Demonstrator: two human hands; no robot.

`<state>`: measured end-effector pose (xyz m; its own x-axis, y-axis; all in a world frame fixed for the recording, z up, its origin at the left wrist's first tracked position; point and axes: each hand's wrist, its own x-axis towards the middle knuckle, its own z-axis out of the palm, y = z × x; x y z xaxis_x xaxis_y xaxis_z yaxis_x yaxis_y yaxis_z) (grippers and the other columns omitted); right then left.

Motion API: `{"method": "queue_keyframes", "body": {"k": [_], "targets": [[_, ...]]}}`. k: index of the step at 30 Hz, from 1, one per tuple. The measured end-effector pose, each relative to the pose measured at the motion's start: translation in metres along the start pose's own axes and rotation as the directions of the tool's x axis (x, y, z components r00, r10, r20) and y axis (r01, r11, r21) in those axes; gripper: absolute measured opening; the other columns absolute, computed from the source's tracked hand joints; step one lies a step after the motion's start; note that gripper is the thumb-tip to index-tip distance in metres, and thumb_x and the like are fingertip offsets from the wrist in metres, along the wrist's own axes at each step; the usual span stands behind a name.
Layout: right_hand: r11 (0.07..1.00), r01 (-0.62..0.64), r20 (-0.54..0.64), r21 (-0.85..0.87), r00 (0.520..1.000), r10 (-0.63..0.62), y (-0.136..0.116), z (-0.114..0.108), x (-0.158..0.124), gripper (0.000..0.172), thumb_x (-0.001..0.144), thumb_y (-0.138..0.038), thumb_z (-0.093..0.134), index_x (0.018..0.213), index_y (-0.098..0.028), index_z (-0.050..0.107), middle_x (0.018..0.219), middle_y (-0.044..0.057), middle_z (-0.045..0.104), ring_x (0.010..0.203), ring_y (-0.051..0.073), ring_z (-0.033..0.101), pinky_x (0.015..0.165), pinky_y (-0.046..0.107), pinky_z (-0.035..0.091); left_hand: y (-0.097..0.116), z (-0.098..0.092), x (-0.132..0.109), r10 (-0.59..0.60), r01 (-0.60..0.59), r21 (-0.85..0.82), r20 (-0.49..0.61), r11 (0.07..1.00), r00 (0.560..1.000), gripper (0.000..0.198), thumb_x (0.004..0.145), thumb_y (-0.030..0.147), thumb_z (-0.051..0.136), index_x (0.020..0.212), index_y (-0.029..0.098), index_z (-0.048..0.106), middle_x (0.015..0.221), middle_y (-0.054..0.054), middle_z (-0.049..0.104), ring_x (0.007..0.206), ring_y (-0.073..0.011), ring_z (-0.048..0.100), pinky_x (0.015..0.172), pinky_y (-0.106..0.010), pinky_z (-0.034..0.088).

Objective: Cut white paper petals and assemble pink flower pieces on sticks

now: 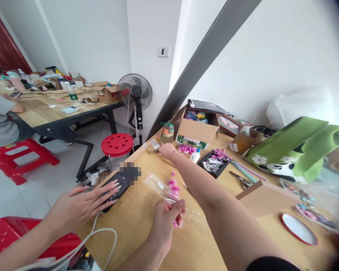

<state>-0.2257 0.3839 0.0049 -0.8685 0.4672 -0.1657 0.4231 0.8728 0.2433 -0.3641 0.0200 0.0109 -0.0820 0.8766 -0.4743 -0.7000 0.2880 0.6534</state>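
Observation:
My left hand (pixel 165 220) is closed, thumb over fingers, on a clear plastic bag (pixel 155 185) with a small white label. Pink petal-like pieces (pixel 173 188) lie in a strand beside the bag, and more pink shows under my fingers. Stretched far across the table, my right hand (pixel 167 150) has its fingers curled down at the table's far left edge. A small flat greyish piece (pixel 153 152) lies at its fingertips; whether it is gripped I cannot tell. Just behind stands a glass jar (pixel 167 132) with a green rim.
At left, another person's hand (pixel 84 201) rests on a black phone-like device (pixel 117 188). Beyond my right arm are a glue bottle (pixel 195 155), a black tray (pixel 213 165), scissors (pixel 243 182), a cardboard box (pixel 197 130) and a green felt bag (pixel 288 150). A white cable (pixel 113 233) loops nearby.

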Motion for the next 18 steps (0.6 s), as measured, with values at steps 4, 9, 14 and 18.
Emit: {"method": "queue_keyframes", "body": {"k": [4, 9, 14, 18], "targets": [[0.999, -0.008, -0.017, -0.035, 1.000, 0.008, -0.001, 0.002, 0.002, 0.033, 0.093, -0.033, 0.058, 0.120, -0.016, 0.057, 0.119, 0.009, 0.060, 0.101, 0.021, 0.062, 0.085, 0.041, 0.054, -0.008, 0.000, -0.012, -0.116, 0.117, -0.008, 0.109, 0.993, 0.987, 0.068, 0.065, 0.050, 0.066, 0.123, 0.015, 0.064, 0.139, 0.003, 0.052, 0.143, -0.0218, 0.027, 0.107, -0.030, 0.046], [0.998, -0.013, -0.055, -0.063, 0.998, 0.010, 0.000, 0.000, -0.008, 0.032, 0.093, -0.033, 0.058, 0.119, -0.015, 0.057, 0.118, 0.009, 0.060, 0.099, 0.020, 0.062, 0.083, 0.040, 0.054, -0.016, 0.001, -0.020, -0.149, 0.145, 0.052, 0.076, 0.988, 0.986, 0.065, 0.060, 0.058, 0.069, 0.112, 0.019, 0.071, 0.133, 0.003, 0.058, 0.141, -0.0256, 0.031, 0.110, -0.035, 0.044], [0.994, -0.021, -0.154, -0.108, 0.988, 0.004, 0.003, -0.005, -0.022, 0.032, 0.092, -0.033, 0.058, 0.120, -0.015, 0.057, 0.119, 0.009, 0.060, 0.099, 0.020, 0.062, 0.083, 0.040, 0.054, -0.018, -0.004, -0.024, -0.094, 0.100, 0.114, -0.056, 0.988, 0.994, 0.069, 0.055, 0.068, 0.070, 0.103, 0.019, 0.074, 0.127, -0.002, 0.064, 0.134, -0.0331, 0.043, 0.107, -0.046, 0.044], [0.986, -0.032, -0.251, -0.163, 0.968, -0.010, 0.005, -0.010, -0.032, 0.030, 0.092, -0.033, 0.058, 0.116, -0.015, 0.058, 0.117, 0.008, 0.060, 0.100, 0.020, 0.062, 0.083, 0.040, 0.053, -0.049, 0.036, -0.017, 0.252, -0.197, 0.221, -0.257, 0.955, 0.933, 0.056, 0.075, 0.073, 0.053, 0.094, 0.024, 0.073, 0.108, -0.003, 0.074, 0.111, -0.0308, 0.063, 0.089, -0.047, 0.051]]}}
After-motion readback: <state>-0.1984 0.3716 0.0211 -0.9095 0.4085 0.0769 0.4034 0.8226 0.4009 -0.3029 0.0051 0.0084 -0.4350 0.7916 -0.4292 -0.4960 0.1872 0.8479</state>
